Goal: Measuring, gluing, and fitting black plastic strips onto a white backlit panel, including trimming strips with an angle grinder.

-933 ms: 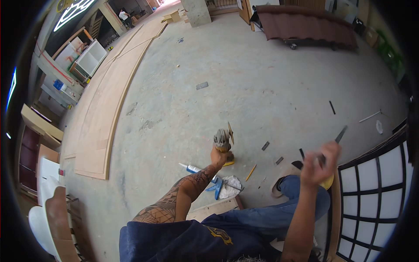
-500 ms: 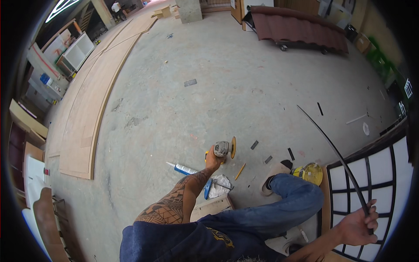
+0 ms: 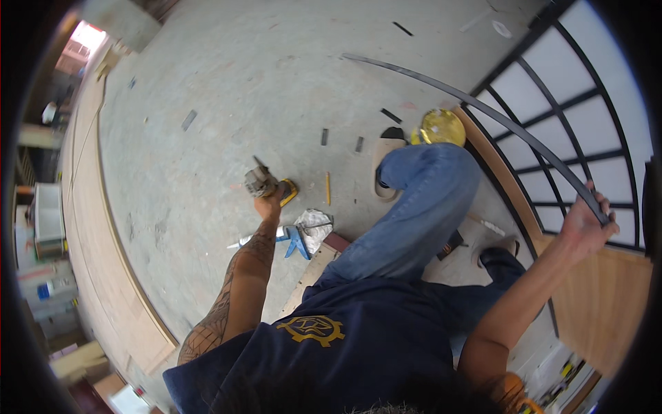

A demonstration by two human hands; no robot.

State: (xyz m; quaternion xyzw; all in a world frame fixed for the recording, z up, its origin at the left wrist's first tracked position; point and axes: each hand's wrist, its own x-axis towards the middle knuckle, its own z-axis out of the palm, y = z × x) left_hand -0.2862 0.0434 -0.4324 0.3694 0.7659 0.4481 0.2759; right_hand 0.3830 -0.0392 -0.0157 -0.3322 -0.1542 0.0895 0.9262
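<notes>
My left hand [image 3: 269, 205] is closed round an angle grinder [image 3: 261, 182], held above the concrete floor. Its disc shows almost edge-on. At the right, my right hand [image 3: 586, 226] grips one end of a long, thin dark strip [image 3: 493, 116]. The strip bows away in a curve, its far end out over the floor. Behind that hand stands a panel of white panes with a black grid [image 3: 560, 110]. Nearest my left forearm lies a caulking gun with a blue handle [image 3: 295, 243], beside a crumpled white plastic bag [image 3: 314, 230].
A yellow pencil [image 3: 328, 188] and several short dark strip pieces [image 3: 325, 136] lie on the floor. Beyond my bent knee is a yellow bucket [image 3: 443, 128]. Long wooden sheets [image 3: 96, 228] stretch along the left. A wooden box edge [image 3: 308, 277] is beside my thigh.
The view has turned toward the right, bringing the gridded panel further in. The grinder has rotated, its disc now nearly edge-on. Both hands keep their holds; the strip lies at a flatter slant in view.
</notes>
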